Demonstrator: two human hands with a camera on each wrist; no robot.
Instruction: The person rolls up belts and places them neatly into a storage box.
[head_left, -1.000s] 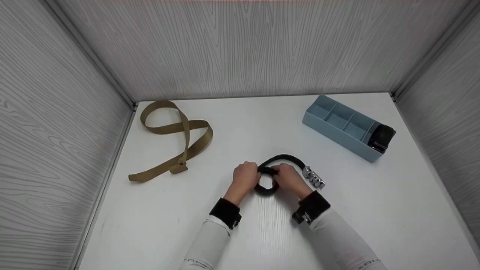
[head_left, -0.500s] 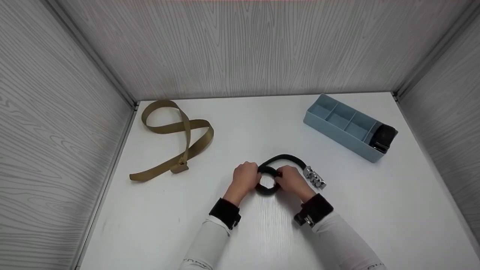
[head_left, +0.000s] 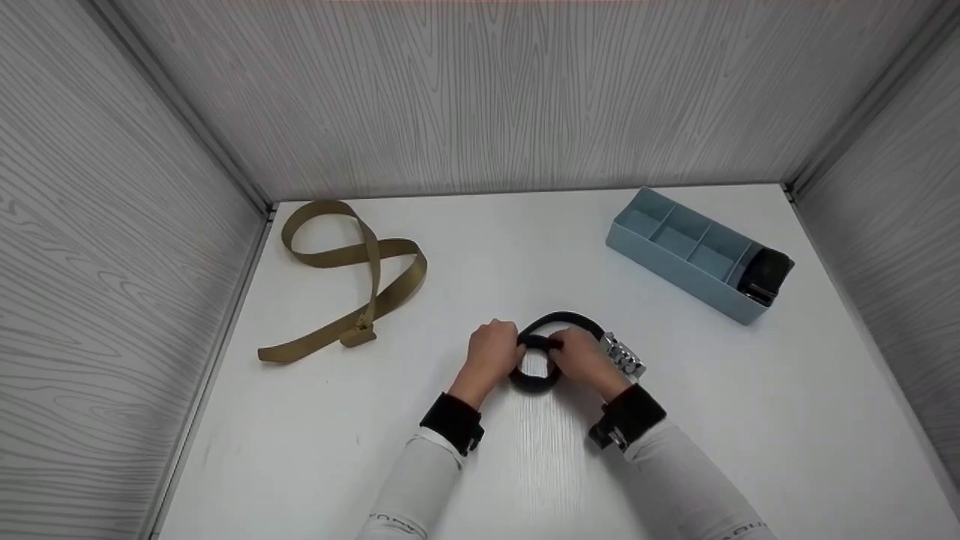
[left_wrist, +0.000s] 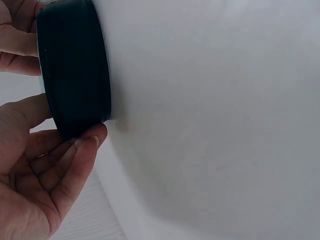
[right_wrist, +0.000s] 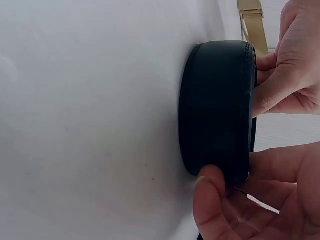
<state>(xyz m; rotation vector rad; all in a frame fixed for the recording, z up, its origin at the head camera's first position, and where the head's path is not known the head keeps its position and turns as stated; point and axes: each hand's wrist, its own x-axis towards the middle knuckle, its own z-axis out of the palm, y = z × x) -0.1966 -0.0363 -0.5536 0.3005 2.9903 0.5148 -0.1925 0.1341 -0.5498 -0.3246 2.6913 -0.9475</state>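
A black belt [head_left: 534, 384] stands on its edge on the white table, coiled into a ring near the middle in the head view. Its loose end curves out behind the ring to a silver buckle [head_left: 624, 355] beside my right wrist. My left hand [head_left: 493, 351] pinches the left side of the coil, thumb inside the ring. Across from it, my right hand [head_left: 585, 358] pinches the right side. In the left wrist view the belt coil [left_wrist: 75, 65] shows its smooth outer face between both hands' fingers. Stitching runs along the upper edge of the belt coil [right_wrist: 217, 107] in the right wrist view.
A tan webbing belt [head_left: 405, 281] lies loosely looped at the left of the table. At the back right stands a blue divided box [head_left: 675, 271], with a rolled black belt [head_left: 765, 274] in its nearest right compartment. Grey wood-grain walls [head_left: 495, 97] enclose the table.
The silver buckle and the loose end have drawn slightly left, closer to my right hand. My right hand shifted a little right, then kept its hold. The left hand has hardly moved.
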